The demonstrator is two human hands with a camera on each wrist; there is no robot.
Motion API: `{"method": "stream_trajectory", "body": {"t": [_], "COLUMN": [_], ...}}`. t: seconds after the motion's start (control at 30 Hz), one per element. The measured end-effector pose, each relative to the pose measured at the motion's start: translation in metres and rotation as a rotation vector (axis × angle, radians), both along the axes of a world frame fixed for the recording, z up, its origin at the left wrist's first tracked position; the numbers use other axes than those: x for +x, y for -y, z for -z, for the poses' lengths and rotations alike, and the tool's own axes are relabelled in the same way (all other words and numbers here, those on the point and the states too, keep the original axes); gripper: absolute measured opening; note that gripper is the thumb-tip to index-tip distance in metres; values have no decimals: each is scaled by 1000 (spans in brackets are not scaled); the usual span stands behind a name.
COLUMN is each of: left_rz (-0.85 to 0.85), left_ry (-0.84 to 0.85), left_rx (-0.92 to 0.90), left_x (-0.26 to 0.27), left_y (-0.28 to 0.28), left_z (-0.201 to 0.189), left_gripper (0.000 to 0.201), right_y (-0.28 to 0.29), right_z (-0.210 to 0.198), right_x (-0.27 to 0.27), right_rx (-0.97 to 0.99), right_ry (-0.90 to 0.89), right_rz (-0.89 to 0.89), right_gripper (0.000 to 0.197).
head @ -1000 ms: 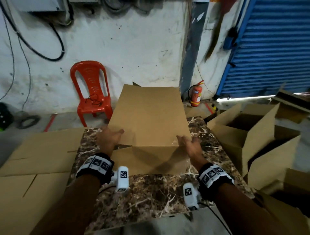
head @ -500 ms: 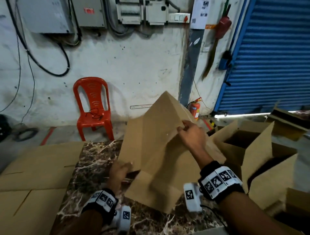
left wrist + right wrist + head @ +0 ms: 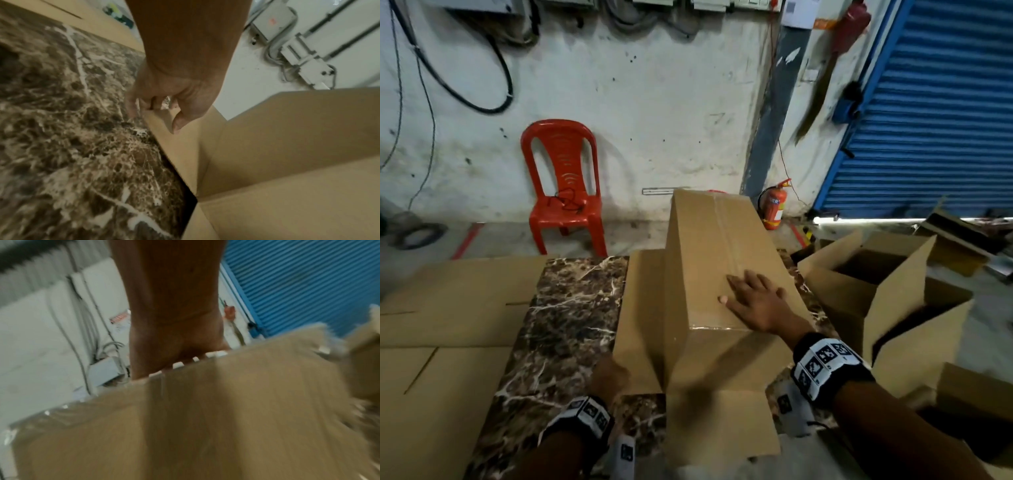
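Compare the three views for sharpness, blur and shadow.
Head view: mostly sharp, and a dark shadow below the right hand falls on the cardboard box. Left wrist view: the left hand is fairly clear, the marble table soft. Right wrist view: heavy motion blur, with the box edges smeared.

Brown cardboard box (image 3: pixel 709 246), long and plain, sitting on the worktop (image 3: pixel 571 308) with its short end near. Clear tape (image 3: pixel 731 236) down the middle of the closed top. Loose flaps lying flat at the left (image 3: pixel 640 308) and near (image 3: pixel 719 421) sides.
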State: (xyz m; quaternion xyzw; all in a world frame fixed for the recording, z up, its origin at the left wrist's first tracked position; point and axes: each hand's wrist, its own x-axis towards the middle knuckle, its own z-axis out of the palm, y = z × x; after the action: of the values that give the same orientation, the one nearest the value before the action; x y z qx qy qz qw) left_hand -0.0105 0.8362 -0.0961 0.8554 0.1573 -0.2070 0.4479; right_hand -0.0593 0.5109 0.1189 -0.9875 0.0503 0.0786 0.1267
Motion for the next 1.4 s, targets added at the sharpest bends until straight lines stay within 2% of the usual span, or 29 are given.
{"method": "stream_trajectory", "body": {"t": [0.07,0.13,0.2,0.27,0.3,0.37,0.47,0.57,0.63,0.73,0.87,1.0,1.13,1.27,1.4], "left_rz": [43,1,-86,-235,-272,-212,-175,-153,-87,24,71,98,106,77,242], "left_ry": [37,100,121,13,-47,-62,-25,-4,-9,-18,37,58,101,181,297], "left_rx": [28,-42,-285,-554,-638,-683,-677,-670,-647,-607,-556,-532,-636,-706,-647], "left_x": [-6,-10,-16,-20,-24,-29,-36,-39,-39,-38,-37,-37,-43,-36,-32], "left_y": [7,19,35,47,51,57,59,56,49,43,39,32,19,-7,-15], "left_z": [-27,-57,-88,-107,-116,-129,-139,-136,-127,-121,-119,-121,-133,-162,-193], "left_gripper": [20,24,23,17,15,17,20,17,11,13,19,17,13,15,16], "right_y": [-7,-20,-33,-41,-44,-44,-50,-57,-56,-49,-44,-48,-54,-53,-54], "right_z": [17,27,31,35,37,38,39,36,35,36,39,43,46,46,47], "right_x": [-3,1,5,5,4,-1,-11,-17,-19,-19,-19,-21,-27,-29,-26], "right_rx": [-17,-58,-110,-135,-122,-54,14,18,47,80,92,28,8,31,33], "right_ry": [24,65,122,233,297,454,629,687,677,628,604,572,558,555,578], "right_rz": [39,23,14,11,7,14,53,108,111,75,-8,5,97,105,111], "right_gripper": [69,69,68,65,61,51,34,22,23,26,46,52,52,53,41]}}
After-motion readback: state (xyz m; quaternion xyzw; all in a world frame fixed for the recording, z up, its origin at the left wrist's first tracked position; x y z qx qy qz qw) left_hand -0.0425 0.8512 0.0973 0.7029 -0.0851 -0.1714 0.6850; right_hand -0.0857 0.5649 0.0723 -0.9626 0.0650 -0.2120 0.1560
